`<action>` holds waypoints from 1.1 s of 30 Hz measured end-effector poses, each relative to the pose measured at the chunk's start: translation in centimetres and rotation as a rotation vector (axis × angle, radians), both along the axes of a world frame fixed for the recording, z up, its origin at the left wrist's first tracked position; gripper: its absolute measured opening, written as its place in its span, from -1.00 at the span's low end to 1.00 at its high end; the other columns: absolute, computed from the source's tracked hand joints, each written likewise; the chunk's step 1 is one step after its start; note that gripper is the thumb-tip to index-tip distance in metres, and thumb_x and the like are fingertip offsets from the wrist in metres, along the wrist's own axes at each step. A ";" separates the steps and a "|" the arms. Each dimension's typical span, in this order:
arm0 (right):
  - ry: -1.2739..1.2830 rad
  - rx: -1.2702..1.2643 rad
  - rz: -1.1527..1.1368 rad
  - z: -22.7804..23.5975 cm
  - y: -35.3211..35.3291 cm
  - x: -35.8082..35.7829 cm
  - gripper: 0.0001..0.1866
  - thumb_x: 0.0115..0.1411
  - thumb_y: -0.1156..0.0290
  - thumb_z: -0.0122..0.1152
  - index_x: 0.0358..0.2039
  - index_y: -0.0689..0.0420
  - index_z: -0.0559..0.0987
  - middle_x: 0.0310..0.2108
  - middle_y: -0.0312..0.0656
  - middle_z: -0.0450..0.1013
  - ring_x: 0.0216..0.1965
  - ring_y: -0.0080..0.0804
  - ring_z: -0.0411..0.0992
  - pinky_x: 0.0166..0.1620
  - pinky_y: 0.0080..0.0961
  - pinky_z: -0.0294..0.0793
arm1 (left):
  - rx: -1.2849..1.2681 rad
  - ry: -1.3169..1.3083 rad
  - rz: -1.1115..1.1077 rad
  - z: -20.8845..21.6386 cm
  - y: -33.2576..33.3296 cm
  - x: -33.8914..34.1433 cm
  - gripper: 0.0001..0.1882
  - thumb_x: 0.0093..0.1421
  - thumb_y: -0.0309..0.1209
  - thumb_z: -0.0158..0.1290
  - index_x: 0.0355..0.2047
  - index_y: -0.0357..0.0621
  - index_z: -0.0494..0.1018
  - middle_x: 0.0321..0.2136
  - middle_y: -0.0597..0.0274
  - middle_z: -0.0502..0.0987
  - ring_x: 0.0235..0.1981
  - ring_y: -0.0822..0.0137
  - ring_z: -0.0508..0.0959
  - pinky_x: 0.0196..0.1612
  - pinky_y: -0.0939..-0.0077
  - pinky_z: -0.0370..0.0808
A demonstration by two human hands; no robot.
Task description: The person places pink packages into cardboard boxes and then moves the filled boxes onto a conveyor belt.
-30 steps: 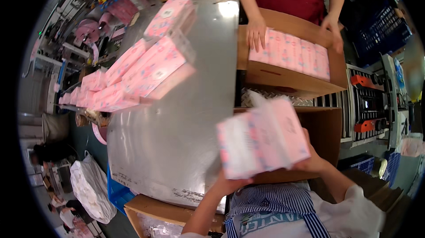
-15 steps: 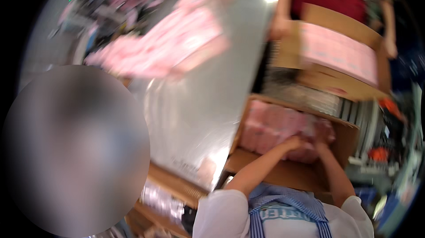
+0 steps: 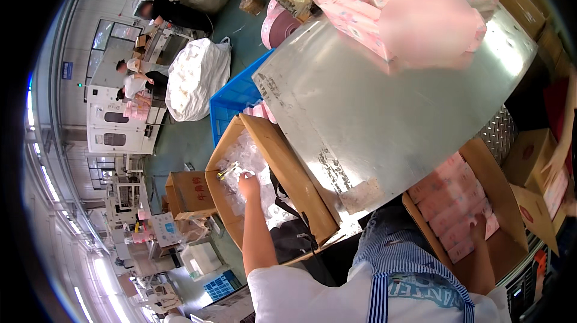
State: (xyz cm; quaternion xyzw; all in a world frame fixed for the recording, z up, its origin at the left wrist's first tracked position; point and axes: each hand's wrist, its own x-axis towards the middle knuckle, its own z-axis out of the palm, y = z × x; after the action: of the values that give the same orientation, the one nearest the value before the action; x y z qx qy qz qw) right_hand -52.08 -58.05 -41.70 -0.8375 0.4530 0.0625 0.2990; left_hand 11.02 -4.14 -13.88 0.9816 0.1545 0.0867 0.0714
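The right grip (image 3: 479,227) is released, fingers extended at the pink packs (image 3: 448,203), which lie beneath and left of it inside a carton (image 3: 496,184). The left grip (image 3: 247,183) is among clear plastic (image 3: 243,151); whether it grasps any cannot be determined.

Glare on metal table (image 3: 384,130); edges bent, dark.

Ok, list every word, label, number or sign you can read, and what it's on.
Locations only; I don't copy wording.
White shirt: large blue-green letters, partly covered by the striped apron.
Brown carton at left: red characters.
Carton at far right: dark red marks, unreadable.
Pink packs: print too small to read.
Blue wall sign: too small.
White-and-blue box: too small.
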 end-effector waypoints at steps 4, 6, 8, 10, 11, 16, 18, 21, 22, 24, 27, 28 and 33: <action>0.268 0.199 0.224 0.9 0.3 1.1 -0.63 -0.09 0.48 0.22 -0.19 0.23 0.46 -0.15 -0.01 0.41 -0.12 -0.03 0.39 -0.05 -0.27 0.40 | -0.228 0.362 0.260 -8.5 13.0 -2.9 -0.36 -0.01 -0.03 0.13 0.02 -0.13 0.39 -0.15 -0.12 0.51 -0.06 0.00 0.48 -0.01 0.25 0.40; 0.244 0.292 0.243 0.9 0.7 0.7 -0.67 -0.08 0.45 0.20 -0.23 0.23 0.48 -0.24 -0.01 0.45 -0.18 -0.01 0.41 -0.11 -0.25 0.43 | -0.014 0.393 0.229 -7.0 6.1 -1.7 -0.22 -0.04 0.03 0.16 0.14 -0.09 0.26 -0.01 -0.14 0.41 0.06 0.01 0.39 0.11 0.25 0.30; 0.123 0.277 0.301 0.7 0.5 0.8 -0.70 -0.04 0.44 0.15 -0.24 0.24 0.49 -0.30 -0.02 0.47 -0.24 -0.07 0.43 -0.18 -0.29 0.44 | -0.001 0.373 0.102 -7.2 4.1 -0.8 -0.13 -0.05 0.01 0.20 0.22 -0.02 0.13 0.06 -0.13 0.33 0.08 0.02 0.35 0.14 0.18 0.24; 0.127 0.180 0.322 3.1 1.0 5.2 -0.71 0.02 0.46 0.09 -0.20 0.25 0.48 -0.34 -0.06 0.49 -0.31 -0.18 0.45 -0.26 -0.37 0.45 | -0.032 0.377 0.132 -7.4 1.3 0.7 -0.12 -0.06 -0.09 0.23 0.23 0.02 0.09 0.05 -0.10 0.28 0.05 0.01 0.37 0.10 0.18 0.30; 0.112 0.165 0.313 4.1 1.2 7.1 -0.71 0.05 0.47 0.06 -0.18 0.26 0.48 -0.36 -0.08 0.50 -0.34 -0.24 0.46 -0.29 -0.41 0.45 | -0.090 0.361 0.161 -6.7 -0.9 1.4 -0.12 -0.07 -0.14 0.24 0.23 0.03 0.08 0.05 -0.09 0.26 0.03 -0.01 0.38 0.07 0.18 0.33; 0.042 0.490 0.127 7.2 3.1 17.4 -0.69 0.09 0.53 0.04 -0.11 0.29 0.46 -0.42 -0.13 0.50 -0.43 -0.41 0.45 -0.36 -0.52 0.44 | -0.271 0.203 0.023 -7.5 0.0 0.8 -0.27 -0.08 -0.27 0.25 0.10 -0.03 0.20 -0.02 -0.07 0.29 -0.05 -0.07 0.40 -0.02 0.19 0.38; 0.033 0.454 0.208 9.7 4.0 21.1 -0.67 0.08 0.53 0.06 -0.10 0.30 0.45 -0.42 -0.14 0.49 -0.43 -0.45 0.44 -0.36 -0.54 0.44 | -0.350 0.047 -0.067 -9.8 3.4 -0.4 -0.37 -0.07 -0.27 0.25 0.01 -0.04 0.25 -0.10 -0.04 0.36 -0.11 -0.03 0.43 -0.07 0.21 0.39; -0.004 0.454 0.206 9.4 4.5 22.2 -0.66 0.08 0.52 0.07 -0.10 0.31 0.45 -0.43 -0.11 0.49 -0.43 -0.46 0.44 -0.35 -0.54 0.44 | -0.626 -0.137 0.082 -9.8 6.0 -0.7 -0.49 -0.05 -0.29 0.24 -0.09 -0.04 0.30 -0.22 0.05 0.42 -0.21 0.08 0.44 -0.15 0.28 0.40; 0.006 0.392 0.239 9.7 4.7 22.3 -0.68 0.08 0.52 0.06 -0.11 0.31 0.46 -0.43 -0.11 0.49 -0.42 -0.46 0.44 -0.33 -0.53 0.45 | -0.744 -0.190 0.184 -9.5 6.3 -0.7 -0.52 -0.04 -0.30 0.24 -0.12 -0.04 0.32 -0.26 0.09 0.43 -0.24 0.12 0.44 -0.17 0.30 0.40; 0.021 0.274 0.301 10.2 4.9 22.1 -0.72 0.09 0.54 0.04 -0.15 0.30 0.48 -0.42 -0.09 0.48 -0.41 -0.45 0.45 -0.31 -0.52 0.46 | -1.233 -0.301 0.341 -6.1 5.5 -0.3 -0.58 0.03 -0.23 0.17 -0.13 -0.02 0.31 -0.35 0.19 0.43 -0.48 0.31 0.33 -0.42 0.43 0.29; 0.021 0.223 0.231 10.9 5.0 22.2 -0.78 0.11 0.55 0.04 -0.21 0.26 0.51 -0.39 -0.08 0.49 -0.35 -0.43 0.46 -0.25 -0.51 0.46 | -2.094 -0.215 0.605 -2.3 6.5 0.6 -0.68 0.10 -0.11 0.04 -0.18 0.06 0.37 -0.43 0.36 0.47 -0.76 0.54 0.12 -0.73 0.62 0.03; -0.094 0.165 0.229 12.5 5.4 23.0 -0.79 0.11 0.55 0.05 -0.22 0.25 0.52 -0.39 -0.10 0.49 -0.33 -0.44 0.46 -0.25 -0.53 0.46 | -2.247 -0.189 0.396 -1.6 6.1 0.3 -0.69 0.09 -0.12 0.04 -0.21 0.05 0.39 -0.42 0.38 0.48 -0.76 0.55 0.12 -0.73 0.63 0.01; -0.589 0.327 -0.059 26.2 12.2 32.9 -0.85 0.17 0.49 0.08 -0.25 0.19 0.53 -0.37 -0.23 0.48 -0.29 -0.48 0.44 -0.23 -0.57 0.44 | -2.795 0.312 0.021 5.0 -8.7 -2.0 -0.77 0.05 -0.15 0.06 -0.33 0.07 0.45 -0.39 0.49 0.48 -0.63 0.57 0.29 -0.68 0.64 0.12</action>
State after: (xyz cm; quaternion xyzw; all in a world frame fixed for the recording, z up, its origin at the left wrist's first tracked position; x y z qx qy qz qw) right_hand -19.15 -45.83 -15.51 -0.7469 0.3552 -0.1191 0.5494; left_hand 9.01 -12.83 -8.90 0.0994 0.1255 -0.2440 0.9565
